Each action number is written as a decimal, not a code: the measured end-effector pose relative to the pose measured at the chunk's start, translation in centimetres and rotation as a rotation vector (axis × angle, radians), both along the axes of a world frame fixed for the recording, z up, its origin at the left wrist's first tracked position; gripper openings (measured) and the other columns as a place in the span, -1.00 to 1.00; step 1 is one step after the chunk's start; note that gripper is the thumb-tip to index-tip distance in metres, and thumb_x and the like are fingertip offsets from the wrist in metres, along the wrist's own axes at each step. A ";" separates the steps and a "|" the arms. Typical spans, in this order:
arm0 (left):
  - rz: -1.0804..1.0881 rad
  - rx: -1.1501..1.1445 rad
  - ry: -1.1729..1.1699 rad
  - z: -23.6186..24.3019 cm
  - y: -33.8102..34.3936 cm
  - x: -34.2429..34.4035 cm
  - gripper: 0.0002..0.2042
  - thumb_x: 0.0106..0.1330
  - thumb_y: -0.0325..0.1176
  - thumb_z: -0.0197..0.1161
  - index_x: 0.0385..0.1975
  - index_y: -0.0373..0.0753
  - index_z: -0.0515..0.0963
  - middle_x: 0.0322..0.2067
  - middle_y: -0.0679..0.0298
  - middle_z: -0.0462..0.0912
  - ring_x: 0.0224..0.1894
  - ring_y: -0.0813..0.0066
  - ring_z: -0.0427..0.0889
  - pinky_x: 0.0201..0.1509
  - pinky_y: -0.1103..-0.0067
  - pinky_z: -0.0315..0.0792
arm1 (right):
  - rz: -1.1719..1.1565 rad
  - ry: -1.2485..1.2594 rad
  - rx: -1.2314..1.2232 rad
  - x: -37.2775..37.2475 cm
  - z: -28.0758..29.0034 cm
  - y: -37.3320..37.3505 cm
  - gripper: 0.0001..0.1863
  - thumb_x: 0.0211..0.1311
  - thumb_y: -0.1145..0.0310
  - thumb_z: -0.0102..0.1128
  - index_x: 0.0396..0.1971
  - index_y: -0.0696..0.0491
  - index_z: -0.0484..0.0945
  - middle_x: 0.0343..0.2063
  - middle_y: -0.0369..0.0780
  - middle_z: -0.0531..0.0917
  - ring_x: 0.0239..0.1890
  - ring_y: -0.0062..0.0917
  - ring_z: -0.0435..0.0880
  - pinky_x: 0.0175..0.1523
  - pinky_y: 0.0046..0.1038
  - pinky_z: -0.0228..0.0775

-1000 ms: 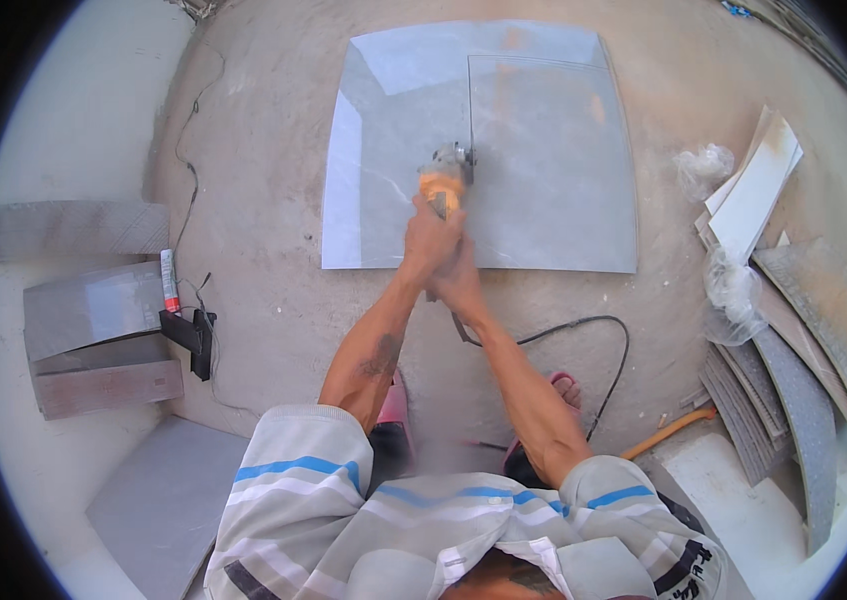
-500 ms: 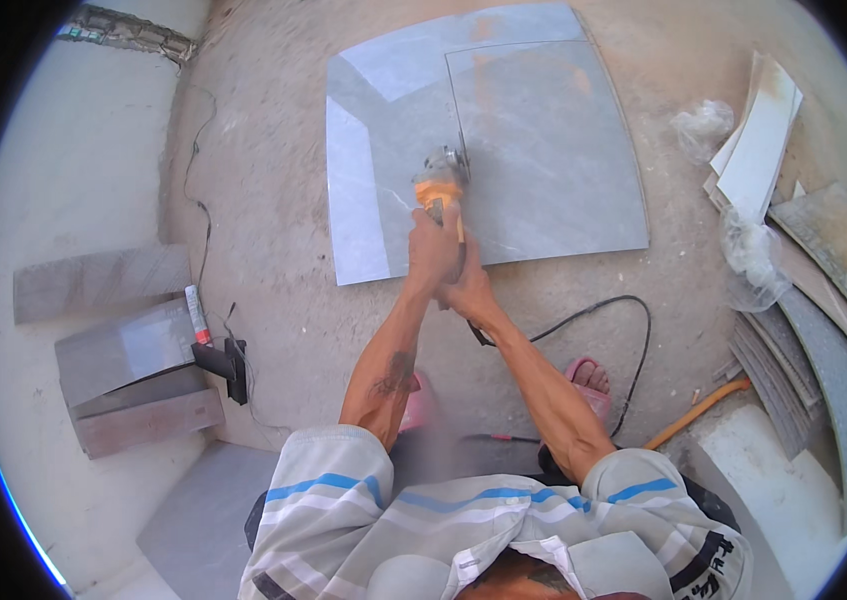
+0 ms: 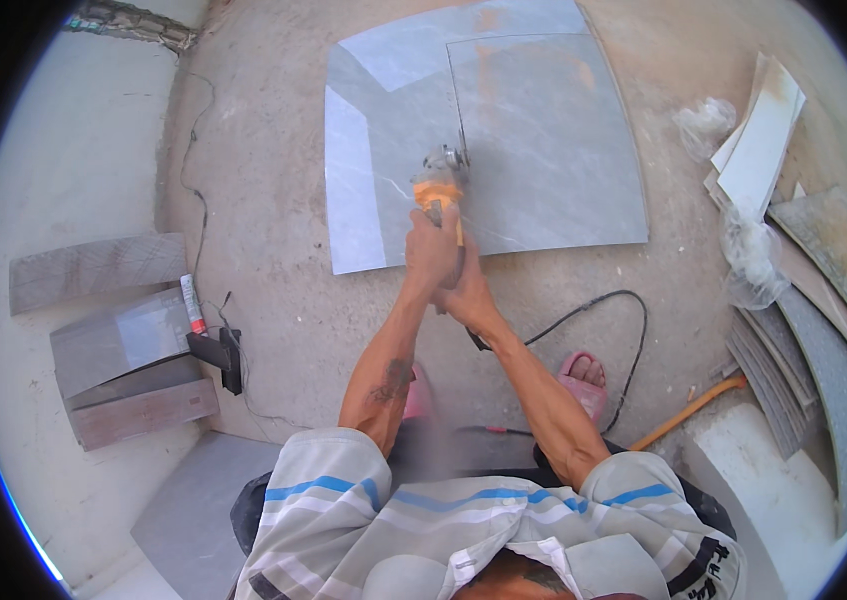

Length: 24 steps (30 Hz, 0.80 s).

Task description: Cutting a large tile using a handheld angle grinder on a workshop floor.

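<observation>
An orange angle grinder [image 3: 435, 191] with a grey metal head is held over a large glossy grey tile [image 3: 553, 150] lying on the floor. My left hand [image 3: 431, 245] wraps round the front of its body, just behind the orange part. Behind it, my right hand [image 3: 468, 290] grips the rear of the grinder. The disc [image 3: 463, 157] stands upright at the tile's surface, on a thin dark line. That line runs away from me, then turns right near the far edge. Whether the disc touches the tile is hard to tell.
A black cord [image 3: 633, 300] loops over the floor at the right. Tile offcuts [image 3: 108, 340], a white tube [image 3: 192, 305] and a black object [image 3: 230, 360] lie left. More tile pieces [image 3: 823, 370], plastic wrap [image 3: 751, 262] and an orange handle [image 3: 688, 413] are at right.
Both hands keep their hold on the grinder. The tile and floor items sit slightly higher in the picture. Grinder and disc have shifted very little toward me along the line.
</observation>
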<state>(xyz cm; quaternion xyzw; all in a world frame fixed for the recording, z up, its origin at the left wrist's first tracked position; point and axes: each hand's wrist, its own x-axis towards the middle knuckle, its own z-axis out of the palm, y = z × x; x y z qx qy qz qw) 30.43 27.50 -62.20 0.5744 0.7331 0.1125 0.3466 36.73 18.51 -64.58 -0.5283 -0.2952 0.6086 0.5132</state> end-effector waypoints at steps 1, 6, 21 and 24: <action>0.000 0.000 0.000 0.0 0.0 0.0 -0.31 0.39 0.15 0.06 0.04 -0.55 0.29 -0.14 -0.43 0.58 -0.02 -0.37 0.59 0.12 0.11 0.43 | -0.002 0.022 0.000 -0.2 -0.1 0.1 0.18 -0.18 0.39 0.54 0.45 -0.01 -0.06 0.09 -0.09 0.48 -0.04 -0.36 0.62 -0.14 -0.34 0.55; 0.015 0.006 0.016 0.4 0.4 0.1 -0.28 0.37 0.17 0.07 0.09 -0.54 0.28 -0.11 -0.42 0.58 0.01 -0.34 0.59 0.12 0.12 0.44 | 0.053 0.024 0.003 0.3 0.4 0.5 0.21 -0.06 0.25 0.55 0.46 0.12 -0.16 0.21 0.00 0.42 0.12 -0.29 0.58 -0.10 -0.37 0.59; 0.019 -0.045 0.031 0.7 0.7 0.5 -0.20 0.16 0.05 0.22 0.20 -0.50 0.17 -0.06 -0.39 0.57 0.03 -0.31 0.59 0.15 0.15 0.43 | 0.071 0.055 -0.065 0.6 0.5 0.6 0.21 -0.15 0.32 0.54 0.47 -0.01 -0.14 -0.09 -0.08 0.59 -0.32 -0.43 0.67 -0.36 -0.39 0.52; 0.029 -0.031 0.025 0.6 0.5 0.4 -0.17 0.13 0.11 0.23 0.20 -0.51 0.21 -0.04 -0.39 0.56 0.05 -0.30 0.58 0.16 0.17 0.44 | 0.039 0.069 -0.032 0.5 0.8 0.3 0.19 -0.13 0.33 0.52 0.47 -0.02 -0.12 -0.12 -0.10 0.59 -0.38 -0.44 0.65 -0.38 -0.40 0.50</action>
